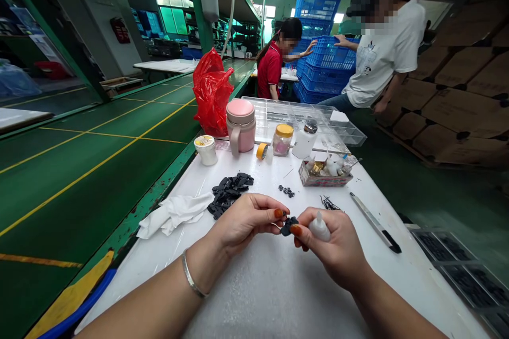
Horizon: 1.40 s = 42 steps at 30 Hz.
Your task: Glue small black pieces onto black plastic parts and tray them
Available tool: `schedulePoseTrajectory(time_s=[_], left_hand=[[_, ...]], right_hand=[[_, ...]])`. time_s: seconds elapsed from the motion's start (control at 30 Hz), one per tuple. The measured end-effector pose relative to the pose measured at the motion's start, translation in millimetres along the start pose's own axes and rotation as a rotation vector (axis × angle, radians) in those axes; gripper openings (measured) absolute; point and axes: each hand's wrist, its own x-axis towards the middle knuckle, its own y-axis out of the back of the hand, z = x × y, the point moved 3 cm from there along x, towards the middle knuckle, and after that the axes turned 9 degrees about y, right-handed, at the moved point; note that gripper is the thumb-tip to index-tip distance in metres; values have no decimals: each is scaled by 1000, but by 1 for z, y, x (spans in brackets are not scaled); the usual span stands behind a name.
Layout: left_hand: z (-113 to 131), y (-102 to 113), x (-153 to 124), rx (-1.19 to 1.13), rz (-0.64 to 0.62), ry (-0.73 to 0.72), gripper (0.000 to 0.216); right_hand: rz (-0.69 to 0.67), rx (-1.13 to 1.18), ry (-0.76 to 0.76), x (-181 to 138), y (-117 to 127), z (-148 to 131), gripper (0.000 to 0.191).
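Conveyor belt: green with yellow lines, fills the left of the frame, running along the counter's left edge.
Counter: white top, centre to lower right.
White cloth: crumpled, at the counter's left edge, left of centre.
Bracelet: metal band on the left wrist, lower centre-left.
White jar: lidded, upright, above the cloth.
Red bag: plastic, bunched, upper centre, behind the jar.
Pile of black parts: loose heap just right of the cloth, just above the left hand.
Pink mug: lidded, upright, just beside the red bag.
Left hand: fingers curled, thumb and forefinger pinched shut on the small black part.
Tape roll: yellow, on edge, right of the mug.
Yellow-lid jar: upright, beside the tape roll.
Small black part: frame centre, held above the counter between the fingertips of both hands.
Black bits: small scatter above the held part.
Right hand: closed; thumb tip against the small black part, fingers wrapped round the small white bottle.
Small white bottle: nozzle up, tucked in the right hand's grip.
Small tray: holds assorted small bottles; contents too small to tell.
Flat metal tool: lies diagonally, right of the right hand, apart from it.
Black trays: lower right, off the counter's right edge.
Two people: upper right, hands on blue crates.
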Motion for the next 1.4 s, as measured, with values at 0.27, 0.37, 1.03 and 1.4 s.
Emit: schedulePoseTrajectory(time_s=[0.27,0.37,1.03,1.4], left_hand=[[1,1,-1,66,7,-10,20],[2,1,-1,98,8,-7,19],[2,2,-1,159,5,-27,21],[4,1,-1,197,26,-46,20]], right_hand=[[13,-266,177,0,2,-9,22],[11,-314,213,-1,2,-10,17],[4,-355,261,-2,3,-13,14],[-10,-377,244,0,2,-13,17]])
